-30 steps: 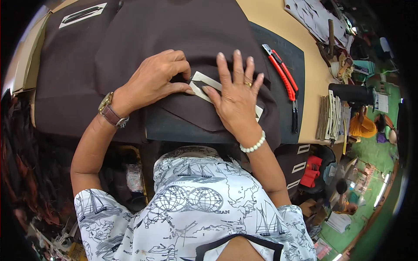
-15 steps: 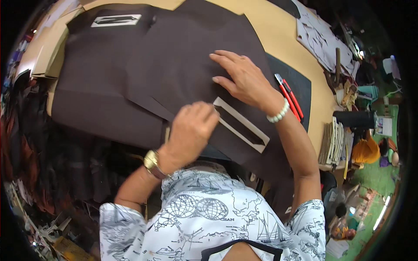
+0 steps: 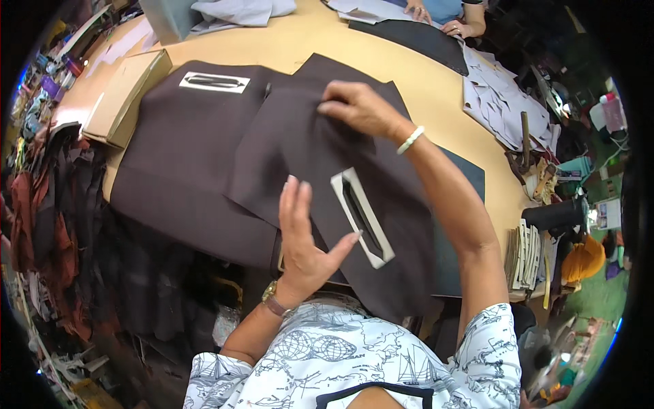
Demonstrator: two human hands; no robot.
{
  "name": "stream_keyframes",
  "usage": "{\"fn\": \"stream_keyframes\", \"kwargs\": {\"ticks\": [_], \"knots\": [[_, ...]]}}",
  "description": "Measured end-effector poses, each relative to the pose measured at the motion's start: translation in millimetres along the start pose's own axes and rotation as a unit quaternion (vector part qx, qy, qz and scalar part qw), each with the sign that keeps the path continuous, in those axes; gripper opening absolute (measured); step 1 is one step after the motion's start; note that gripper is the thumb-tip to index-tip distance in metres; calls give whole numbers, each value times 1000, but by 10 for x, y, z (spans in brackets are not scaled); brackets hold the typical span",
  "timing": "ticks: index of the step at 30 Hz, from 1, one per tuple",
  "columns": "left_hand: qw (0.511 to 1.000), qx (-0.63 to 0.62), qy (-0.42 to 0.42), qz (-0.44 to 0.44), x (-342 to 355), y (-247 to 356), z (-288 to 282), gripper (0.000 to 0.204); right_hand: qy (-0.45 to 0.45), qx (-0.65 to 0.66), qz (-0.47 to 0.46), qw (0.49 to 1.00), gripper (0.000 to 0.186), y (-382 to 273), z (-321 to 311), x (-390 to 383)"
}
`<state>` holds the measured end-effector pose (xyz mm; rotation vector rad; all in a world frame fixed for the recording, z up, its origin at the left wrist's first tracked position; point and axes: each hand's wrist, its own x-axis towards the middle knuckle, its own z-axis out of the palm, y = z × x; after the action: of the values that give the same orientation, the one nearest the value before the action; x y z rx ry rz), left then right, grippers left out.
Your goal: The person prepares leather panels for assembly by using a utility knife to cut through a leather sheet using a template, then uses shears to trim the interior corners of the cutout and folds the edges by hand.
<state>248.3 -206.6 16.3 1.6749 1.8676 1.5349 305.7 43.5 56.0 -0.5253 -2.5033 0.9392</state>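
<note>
Two dark brown leather panels overlap on the table. The upper panel (image 3: 402,170) bears a long white rectangular frame (image 3: 385,252) around a dark pointed slot. My right hand (image 3: 361,110) is closed on this panel near its far part, and the leather bulges in folds beneath it. My left hand (image 3: 304,262) is open above the near part, fingers stretched out, its thumb tip by the white frame's edge. Under it spreads the lower panel (image 3: 184,157), with a similar white frame (image 3: 238,84) at its far edge.
A cardboard box (image 3: 126,102) stands at the left, beside hanging leather scraps (image 3: 75,177). To the right lie a dark cutting mat (image 3: 463,198) and a pale sheet with cut marks (image 3: 501,99). A co-worker's hands (image 3: 456,28) rest on material across the table.
My left hand has opened from a closed shape. My right hand has closed on the upper panel, which has turned and shifted, and the red cutters on the mat are no longer visible.
</note>
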Motion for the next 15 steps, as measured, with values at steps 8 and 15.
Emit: {"fn": "stream_keyframes", "kwargs": {"ticks": [8,15], "knots": [[828,-440,-103,-332,133,-53,-65,88,214,-177,169,946,26,839,-1005,-448],[894,-320,-156,-273,-103,142,106,83,287,-209,281,892,27,1042,-1411,-964]]}}
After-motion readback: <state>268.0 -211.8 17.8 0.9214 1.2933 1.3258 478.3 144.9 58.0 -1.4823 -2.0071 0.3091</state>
